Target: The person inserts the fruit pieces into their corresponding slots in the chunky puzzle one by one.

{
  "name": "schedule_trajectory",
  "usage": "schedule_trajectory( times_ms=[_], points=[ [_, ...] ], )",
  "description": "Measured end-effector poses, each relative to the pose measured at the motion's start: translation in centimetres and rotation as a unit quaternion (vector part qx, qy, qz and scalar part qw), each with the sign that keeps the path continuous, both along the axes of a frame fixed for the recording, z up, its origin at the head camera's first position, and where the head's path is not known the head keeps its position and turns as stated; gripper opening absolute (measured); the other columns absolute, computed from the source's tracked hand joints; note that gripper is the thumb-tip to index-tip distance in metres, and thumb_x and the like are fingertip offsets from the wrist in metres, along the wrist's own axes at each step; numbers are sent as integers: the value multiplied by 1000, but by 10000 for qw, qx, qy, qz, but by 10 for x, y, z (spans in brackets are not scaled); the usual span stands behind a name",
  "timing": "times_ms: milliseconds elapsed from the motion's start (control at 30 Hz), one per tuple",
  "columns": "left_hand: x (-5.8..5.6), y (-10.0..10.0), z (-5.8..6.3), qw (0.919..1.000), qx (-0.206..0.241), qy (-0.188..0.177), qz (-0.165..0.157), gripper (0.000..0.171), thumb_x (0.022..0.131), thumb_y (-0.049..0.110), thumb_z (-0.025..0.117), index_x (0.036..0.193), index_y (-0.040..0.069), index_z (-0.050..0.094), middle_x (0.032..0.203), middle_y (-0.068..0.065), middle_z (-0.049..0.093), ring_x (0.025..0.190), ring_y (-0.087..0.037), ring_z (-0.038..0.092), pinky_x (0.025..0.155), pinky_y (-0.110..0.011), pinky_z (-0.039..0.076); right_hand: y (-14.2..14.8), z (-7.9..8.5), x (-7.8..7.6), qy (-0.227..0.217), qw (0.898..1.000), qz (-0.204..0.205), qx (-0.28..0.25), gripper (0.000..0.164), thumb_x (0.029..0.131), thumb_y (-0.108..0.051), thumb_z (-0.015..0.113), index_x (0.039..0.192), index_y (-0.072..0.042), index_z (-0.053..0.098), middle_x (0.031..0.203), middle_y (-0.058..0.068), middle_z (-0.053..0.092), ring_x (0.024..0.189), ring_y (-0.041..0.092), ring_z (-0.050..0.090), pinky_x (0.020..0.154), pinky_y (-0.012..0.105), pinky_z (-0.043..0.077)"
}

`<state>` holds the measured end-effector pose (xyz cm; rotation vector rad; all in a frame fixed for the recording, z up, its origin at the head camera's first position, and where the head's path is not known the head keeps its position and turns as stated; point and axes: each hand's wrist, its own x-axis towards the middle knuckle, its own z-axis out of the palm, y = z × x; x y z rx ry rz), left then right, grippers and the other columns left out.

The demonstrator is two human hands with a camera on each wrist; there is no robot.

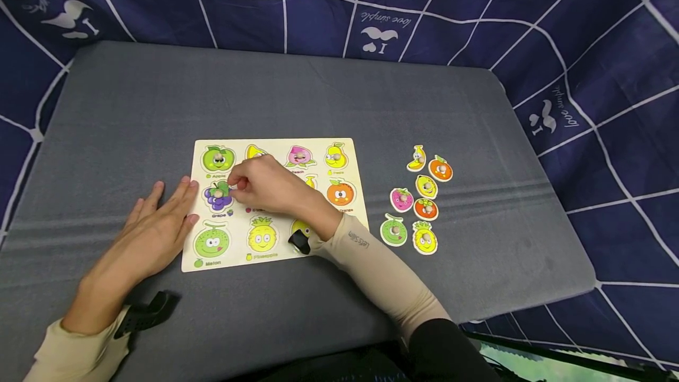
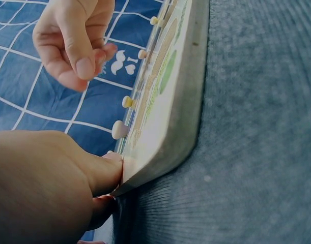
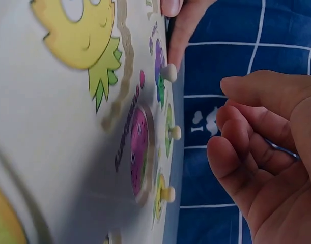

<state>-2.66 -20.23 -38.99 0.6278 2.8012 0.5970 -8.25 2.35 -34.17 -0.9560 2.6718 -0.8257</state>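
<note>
The board [image 1: 239, 232] lies left of centre. The right hand [image 1: 273, 184] hovers beside the grape [image 1: 213, 200], loosely curled, thumb apart; the left hand [image 1: 159, 230], fingers straight, touches the board.

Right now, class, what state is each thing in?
Board: flat, partly filled
Left hand: fingers extended, touching the board
Right hand: fingers bent, empty, above the board
Apple piece: seated
Grape piece: seated
Peach piece: seated
Pear piece: seated
Melon slot: empty
Pineapple slot: empty
Orange slot: empty
Strawberry slot: empty
Seven loose pieces: face up
</note>
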Motion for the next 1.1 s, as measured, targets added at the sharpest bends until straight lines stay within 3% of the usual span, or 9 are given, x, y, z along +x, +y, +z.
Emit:
schedule_trajectory(
  times_ms=[233,733,1100],
  points=[
    [0,0,0,10000,-22,18,-17,55,100,25,34,147,7,10,151,-15,9,133,-46,-7,100,-63,-5,16,0,2,290,9995,-125,-43,9,80,-12,64,87,-10,69,69,-8,55,63,1,47,61,11,37],
    [1,0,0,9999,38,102,-19,55,100,23,35,147,7,11,151,-15,9,133,-46,-7,100,-63,-6,44,-4,10,372,9984,-335,-281,5,80,-14,66,82,-11,70,69,-9,57,63,1,50,60,12,40],
    [1,1,-1,10000,31,93,1,56,100,22,36,147,7,10,151,-16,9,133,-46,-8,100,-63,-6,64,-8,16,527,9967,-607,-111,8,78,-11,62,82,-11,69,67,-8,56,62,2,48,60,15,39]
  ],
)
